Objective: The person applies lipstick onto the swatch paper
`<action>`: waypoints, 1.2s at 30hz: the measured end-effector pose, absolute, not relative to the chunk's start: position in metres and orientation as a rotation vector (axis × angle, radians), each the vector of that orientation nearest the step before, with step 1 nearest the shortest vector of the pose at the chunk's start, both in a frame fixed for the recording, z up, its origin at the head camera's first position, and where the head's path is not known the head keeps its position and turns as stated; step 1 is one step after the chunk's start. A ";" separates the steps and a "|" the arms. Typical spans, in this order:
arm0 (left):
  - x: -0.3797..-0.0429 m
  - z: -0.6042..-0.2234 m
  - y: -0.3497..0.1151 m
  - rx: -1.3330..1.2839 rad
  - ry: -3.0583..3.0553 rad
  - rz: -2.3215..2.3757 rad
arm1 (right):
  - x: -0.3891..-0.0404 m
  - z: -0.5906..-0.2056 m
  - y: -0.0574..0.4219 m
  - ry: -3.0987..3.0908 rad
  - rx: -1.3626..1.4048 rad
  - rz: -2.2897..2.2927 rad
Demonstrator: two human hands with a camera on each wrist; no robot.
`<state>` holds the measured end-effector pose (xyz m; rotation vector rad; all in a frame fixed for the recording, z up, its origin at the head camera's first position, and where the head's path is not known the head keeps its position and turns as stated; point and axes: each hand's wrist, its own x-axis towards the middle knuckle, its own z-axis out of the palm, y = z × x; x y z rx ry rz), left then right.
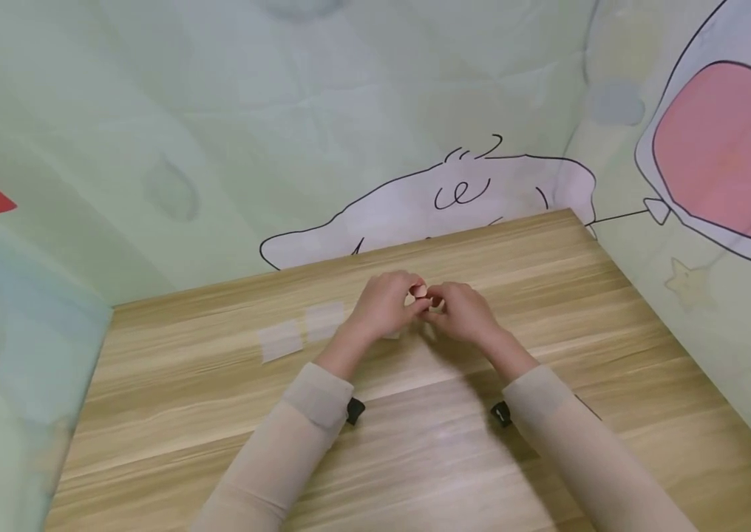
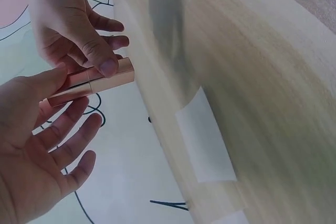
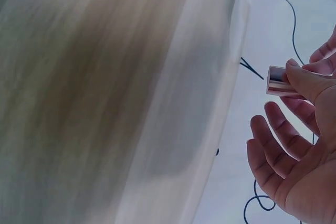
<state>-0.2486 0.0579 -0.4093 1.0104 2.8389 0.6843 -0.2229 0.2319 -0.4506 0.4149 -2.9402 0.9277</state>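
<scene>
A shiny rose-gold lipstick tube (image 2: 118,78) is held in the air above the far part of the table, between both hands. My left hand (image 1: 382,301) pinches one end between thumb and forefinger, its other fingers spread loosely, as the left wrist view shows. From the opposite side, my right hand (image 1: 460,310) pinches the other end with its thumb on top. A thin seam runs round the tube near its middle. In the head view the fingers cover most of the lipstick. The right wrist view shows one flat end of the tube (image 3: 275,81) jutting past the thumb.
Two pale square paper pieces (image 1: 280,340) (image 1: 324,320) lie left of my hands on the wood-grain table (image 1: 415,458). A third sits partly hidden beneath my left hand. Printed cloth walls (image 1: 229,148) stand behind and beside the table. Black wrist pieces (image 1: 501,414) show by the sleeves.
</scene>
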 end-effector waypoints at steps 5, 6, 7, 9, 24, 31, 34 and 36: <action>-0.247 -0.404 0.054 1.002 2.831 0.692 | -0.221 -0.447 0.230 -2.927 0.437 0.938; -0.246 -0.402 0.053 0.999 2.829 0.699 | -0.221 -0.446 0.230 -2.924 0.441 0.941; -0.246 -0.401 0.053 0.997 2.827 0.705 | -0.221 -0.445 0.230 -2.922 0.444 0.942; -0.245 -0.398 0.051 0.994 2.826 0.716 | -0.220 -0.442 0.228 -2.920 0.445 0.943; -0.239 -0.382 0.034 1.004 2.822 0.810 | -0.215 -0.421 0.218 -2.894 0.469 0.963; -0.237 -0.373 0.028 1.024 2.822 0.824 | -0.213 -0.415 0.213 -2.847 0.492 0.964; -0.235 -0.369 0.025 1.025 2.815 0.845 | -0.213 -0.411 0.211 -2.825 0.502 0.985; -0.234 -0.367 0.022 1.025 2.811 0.859 | -0.212 -0.409 0.210 -2.817 0.504 0.998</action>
